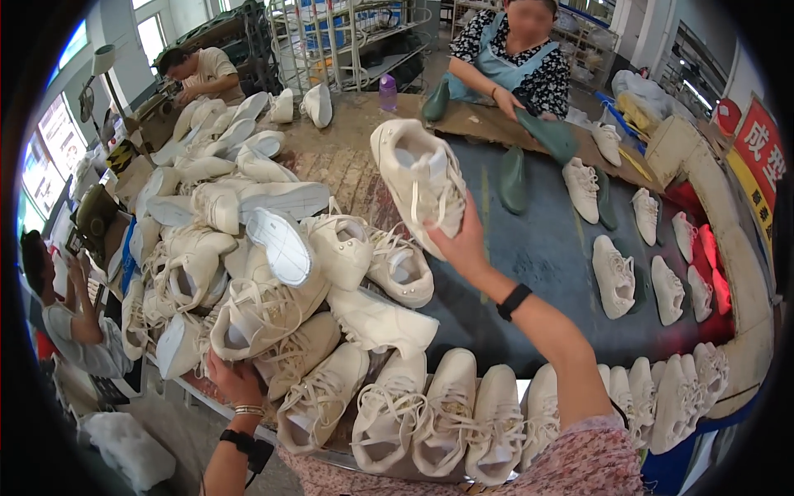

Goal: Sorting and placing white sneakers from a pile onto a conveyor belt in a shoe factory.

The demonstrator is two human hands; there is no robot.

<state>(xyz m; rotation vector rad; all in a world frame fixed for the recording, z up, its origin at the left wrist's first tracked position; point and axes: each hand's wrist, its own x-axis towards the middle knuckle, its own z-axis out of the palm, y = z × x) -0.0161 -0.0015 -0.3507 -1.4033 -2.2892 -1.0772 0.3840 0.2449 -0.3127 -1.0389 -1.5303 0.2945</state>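
Note:
My right hand (460, 240) is closed on the toe end of a cream lace-up sneaker (411, 178), raised above the left edge of the dark conveyor belt (529, 256). The sneaker's opening faces up and its laces hang loose. At the near left, my left hand (235, 379) grips the heel end of another cream sneaker (263, 321) at the front of a big heap; part of its fingers is hidden by the shoe. Beside it lies a white-soled insole-like piece (281, 245), on top of the heap. A row of cream sneakers (447, 409) lines the near table edge.
Across the belt a co-worker in a blue apron (529, 70) handles a green shoe last (547, 136). More lasts (513, 180) and sneakers (614, 277) sit on the belt, which leads into a red-lit tunnel (703, 165). A purple bottle (388, 93) stands at the back. Two people work at left.

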